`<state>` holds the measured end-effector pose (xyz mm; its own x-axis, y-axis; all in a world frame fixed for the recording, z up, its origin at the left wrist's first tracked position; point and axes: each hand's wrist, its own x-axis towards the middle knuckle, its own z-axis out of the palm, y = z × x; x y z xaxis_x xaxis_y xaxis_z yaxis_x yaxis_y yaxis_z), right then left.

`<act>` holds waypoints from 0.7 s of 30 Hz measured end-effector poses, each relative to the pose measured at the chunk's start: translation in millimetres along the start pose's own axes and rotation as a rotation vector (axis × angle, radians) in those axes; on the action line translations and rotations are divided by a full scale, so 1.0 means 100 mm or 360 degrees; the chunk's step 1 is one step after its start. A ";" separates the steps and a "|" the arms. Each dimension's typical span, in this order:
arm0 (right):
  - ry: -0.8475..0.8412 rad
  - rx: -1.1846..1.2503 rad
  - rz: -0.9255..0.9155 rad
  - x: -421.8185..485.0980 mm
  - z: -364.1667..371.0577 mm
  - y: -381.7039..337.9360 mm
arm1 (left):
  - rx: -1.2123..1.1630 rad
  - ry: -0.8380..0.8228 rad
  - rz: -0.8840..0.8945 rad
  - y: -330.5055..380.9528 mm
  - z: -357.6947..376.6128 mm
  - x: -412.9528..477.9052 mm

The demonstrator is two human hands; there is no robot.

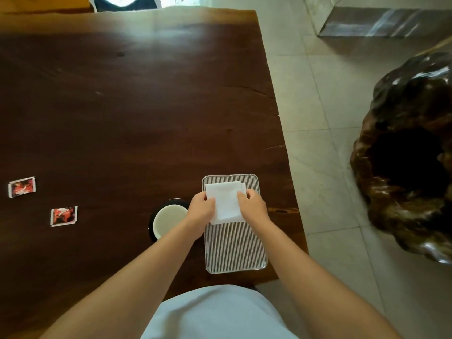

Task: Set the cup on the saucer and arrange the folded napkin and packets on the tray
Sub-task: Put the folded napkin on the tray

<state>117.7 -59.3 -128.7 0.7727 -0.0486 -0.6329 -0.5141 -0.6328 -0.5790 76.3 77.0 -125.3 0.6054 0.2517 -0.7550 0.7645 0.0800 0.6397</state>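
Note:
A white folded napkin [225,200] lies on the far half of a striped, metal-rimmed tray [234,248] near the table's right edge. My left hand [199,211] grips the napkin's left edge and my right hand [253,206] grips its right edge. Just left of the tray, a white cup [167,220] sits on a dark saucer [171,203], partly hidden by my left forearm. Two red packets with white borders lie far to the left on the table, one [64,216] nearer me and one [22,187] at the frame's left edge.
The dark wooden table [122,106] stretches away ahead and to the left. Its right edge drops to a tiled floor [318,118]. A large dark glossy root-like stump [411,155] stands on the floor at the right. A metallic block [381,23] sits far right.

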 end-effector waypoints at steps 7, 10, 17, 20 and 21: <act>-0.0024 -0.0037 0.0061 0.14 -0.02 0.04 | 0.0039 -0.0116 -0.0138 0.11 0.10 0.21; -0.0051 -0.0073 0.0067 0.21 -0.01 0.03 | 0.0043 -0.0143 -0.0156 0.15 0.12 0.24; -0.0092 -0.0178 0.0073 0.30 0.02 -0.05 | 0.0045 -0.0175 -0.0200 0.15 0.10 0.35; -0.0088 -0.0212 0.0069 0.34 0.06 -0.02 | 0.0075 -0.0187 -0.0203 0.18 0.11 0.33; -0.0091 -0.0214 0.0068 0.34 0.06 -0.02 | 0.0091 -0.0190 -0.0204 0.18 0.11 0.33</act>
<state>143.1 -55.0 -151.9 0.7266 -0.0361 -0.6861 -0.4888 -0.7289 -0.4793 112.6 75.7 -139.8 0.5215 0.1263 -0.8438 0.8464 0.0481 0.5303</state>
